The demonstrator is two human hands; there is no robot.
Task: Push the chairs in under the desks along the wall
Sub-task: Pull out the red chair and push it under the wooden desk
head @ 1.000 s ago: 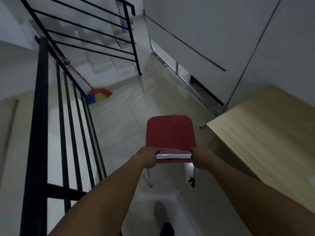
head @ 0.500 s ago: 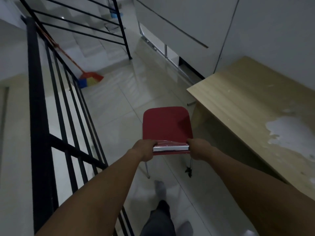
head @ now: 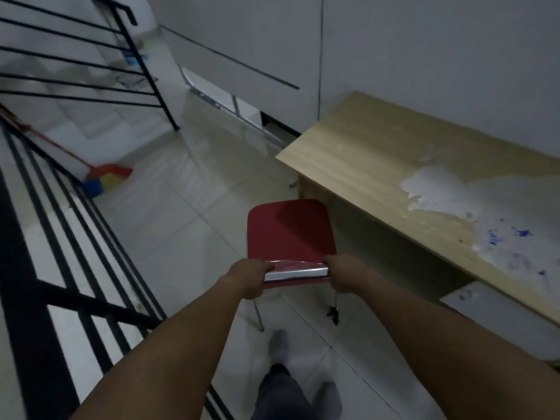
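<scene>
The fingers of the left hand (head: 248,278) curl around the left end of the red chair (head: 290,230)'s backrest top, and those of the right hand (head: 342,275) wrap the right end — both clamped on the backrest's top edge. The chair stands on the tiled floor (head: 169,225) just beside the front edge of the wooden bench (head: 378,165), its seat not under it. The bench sits against the white wall (head: 424,56), its top patchy with pale and blue marks. Left of the chair runs a black railing (head: 45,237); a broom (head: 106,177) leans near it. 2 feet show below.
</scene>
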